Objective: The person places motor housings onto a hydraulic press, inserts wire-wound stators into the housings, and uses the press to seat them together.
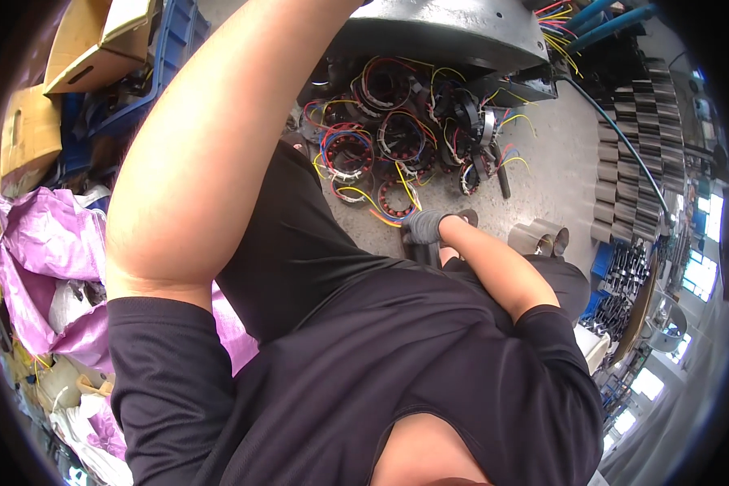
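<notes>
My right hand (423, 228), in a grey knitted glove, is low between my knees with its fingers curled closed. Whatever it grips is hard to make out; a dark cylindrical piece (419, 253) shows just below the glove. Right beside the glove is a motor stator ring (397, 197) with red-brown windings and yellow, blue and red wires. My left forearm (211, 138) stretches across to the top edge, and the hand itself lies outside the picture. Several more wired stators (350, 154) are heaped on the floor beyond my right hand.
A grey metal bench or machine body (454, 36) overhangs the stators. Stacked metal cylinders (636, 154) stand at the right, with two loose metal sleeves (539, 237) nearer. On the left are cardboard boxes (31, 130), a blue crate (178, 49) and pink sacks (53, 235).
</notes>
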Demonstrator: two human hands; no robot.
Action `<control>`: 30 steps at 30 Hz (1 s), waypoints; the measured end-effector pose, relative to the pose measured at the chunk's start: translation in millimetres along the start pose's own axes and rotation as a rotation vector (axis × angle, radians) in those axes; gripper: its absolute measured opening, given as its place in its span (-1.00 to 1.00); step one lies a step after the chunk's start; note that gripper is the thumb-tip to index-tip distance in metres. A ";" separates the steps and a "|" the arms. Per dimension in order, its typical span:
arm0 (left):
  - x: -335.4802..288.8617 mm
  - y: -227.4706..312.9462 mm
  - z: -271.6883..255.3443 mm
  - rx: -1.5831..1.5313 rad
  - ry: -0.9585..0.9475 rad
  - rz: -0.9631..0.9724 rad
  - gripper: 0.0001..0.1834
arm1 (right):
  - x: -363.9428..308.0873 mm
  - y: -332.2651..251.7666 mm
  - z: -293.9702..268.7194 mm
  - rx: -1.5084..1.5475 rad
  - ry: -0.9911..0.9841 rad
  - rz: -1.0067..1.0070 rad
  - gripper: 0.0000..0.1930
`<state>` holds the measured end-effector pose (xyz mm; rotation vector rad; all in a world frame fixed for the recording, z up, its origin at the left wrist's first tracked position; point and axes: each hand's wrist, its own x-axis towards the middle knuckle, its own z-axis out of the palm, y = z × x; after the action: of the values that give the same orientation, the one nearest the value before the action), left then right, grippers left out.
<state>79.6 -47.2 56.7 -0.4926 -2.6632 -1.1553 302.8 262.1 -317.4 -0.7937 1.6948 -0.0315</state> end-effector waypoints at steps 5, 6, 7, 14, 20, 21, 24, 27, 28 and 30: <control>12.3 -9.0 10.4 0.183 0.029 0.018 -0.48 | -24.4 27.4 -17.9 -0.007 0.127 0.159 -0.52; 16.3 -5.4 14.7 0.216 0.026 -0.025 -0.47 | -27.6 41.7 -14.5 -0.032 0.146 0.213 -0.53; 15.8 -2.9 15.5 0.212 0.023 -0.025 -0.47 | -31.9 49.9 -10.8 0.000 0.251 0.200 -0.57; 21.0 -23.2 25.9 0.667 0.042 0.318 -0.50 | -40.6 45.9 -3.0 -0.029 0.377 0.347 -0.66; 7.2 9.1 27.9 -0.026 -0.070 -0.042 -0.57 | -54.2 35.1 4.5 0.056 0.626 0.493 -0.65; 5.8 11.5 29.0 -0.072 -0.049 -0.033 -0.58 | -56.9 31.4 3.2 0.068 0.554 0.475 -0.62; 1.4 13.0 24.2 -0.289 -0.197 -0.066 -0.60 | -59.8 29.6 5.5 0.229 0.465 0.358 -0.57; 8.3 7.6 34.3 -0.239 -0.200 -0.047 -0.63 | -72.3 24.9 -13.7 0.376 0.451 0.446 -0.47; 12.7 -2.4 40.6 -0.233 -0.197 -0.048 -0.63 | -75.9 21.5 -27.8 0.465 0.452 0.485 -0.45; 25.1 -30.8 56.4 -0.292 -0.143 0.170 -0.65 | -87.5 14.0 -58.1 0.326 0.564 0.689 -0.26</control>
<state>42.1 -19.8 5.6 -0.8629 -2.5134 -1.5133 250.8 295.4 -231.3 0.0887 2.3425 -0.0576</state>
